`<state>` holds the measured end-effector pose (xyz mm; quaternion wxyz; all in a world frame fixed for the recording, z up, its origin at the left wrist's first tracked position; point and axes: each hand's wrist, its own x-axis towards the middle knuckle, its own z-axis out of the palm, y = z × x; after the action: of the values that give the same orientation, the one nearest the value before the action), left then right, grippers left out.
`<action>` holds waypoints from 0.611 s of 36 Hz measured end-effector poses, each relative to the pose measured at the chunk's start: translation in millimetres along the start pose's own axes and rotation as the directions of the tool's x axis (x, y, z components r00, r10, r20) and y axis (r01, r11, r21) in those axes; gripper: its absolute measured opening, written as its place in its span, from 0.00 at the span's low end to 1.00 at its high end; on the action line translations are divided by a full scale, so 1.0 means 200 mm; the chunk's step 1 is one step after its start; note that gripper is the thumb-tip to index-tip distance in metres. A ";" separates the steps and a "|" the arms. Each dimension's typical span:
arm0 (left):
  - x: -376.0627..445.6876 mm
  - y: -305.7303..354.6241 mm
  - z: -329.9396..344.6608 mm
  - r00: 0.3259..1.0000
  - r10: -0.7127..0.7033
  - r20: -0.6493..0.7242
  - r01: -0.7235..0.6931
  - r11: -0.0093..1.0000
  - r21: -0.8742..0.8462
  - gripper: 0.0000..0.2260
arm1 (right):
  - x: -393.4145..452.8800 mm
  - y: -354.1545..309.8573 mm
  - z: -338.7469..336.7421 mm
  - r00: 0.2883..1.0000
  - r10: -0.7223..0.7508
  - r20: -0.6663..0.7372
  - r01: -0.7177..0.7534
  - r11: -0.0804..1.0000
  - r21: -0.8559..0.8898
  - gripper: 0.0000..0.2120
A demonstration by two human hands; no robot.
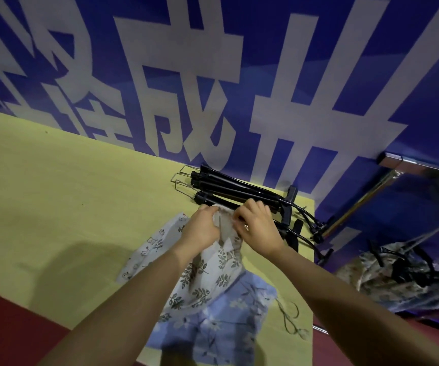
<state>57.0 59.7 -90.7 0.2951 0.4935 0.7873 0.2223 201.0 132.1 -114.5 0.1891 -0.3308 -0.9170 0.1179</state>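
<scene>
A white cloth with a grey leaf print is lifted off the yellow-green table. My left hand and my right hand both pinch its bunched top edge, close together, just in front of a stack of black clip hangers. A thin metal piece shows between my hands; what it belongs to is unclear. Under the lifted cloth lie a blue flower-print cloth and a white cloth with small figures.
A blue banner with large white characters hangs behind the table. To the right stands a metal rack with more patterned cloth and black hangers below it. A drawstring trails near the table's right edge. Dark red floor lies below.
</scene>
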 end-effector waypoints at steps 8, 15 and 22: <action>0.08 -0.02 -0.07 0.967 -0.100 -0.235 0.103 0.995 0.002 0.18 | 0.15 0.16 0.04 0.911 0.363 0.196 -0.352 0.932 -0.092 0.16; 0.22 -0.07 -0.14 0.953 -0.099 -0.286 0.108 0.994 0.015 0.15 | 0.27 0.24 0.15 0.810 0.383 0.444 -0.327 0.924 -0.201 0.22; 0.32 -0.10 -0.12 0.971 -0.082 -0.224 0.103 0.991 0.087 0.16 | 0.35 0.25 0.29 0.777 0.400 0.485 -0.309 0.915 -0.261 0.24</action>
<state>6.5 108.9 -102.1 0.1917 0.4426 0.8473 0.2226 155.2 210.0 -166.1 -0.1245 -0.4671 -0.8605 0.1608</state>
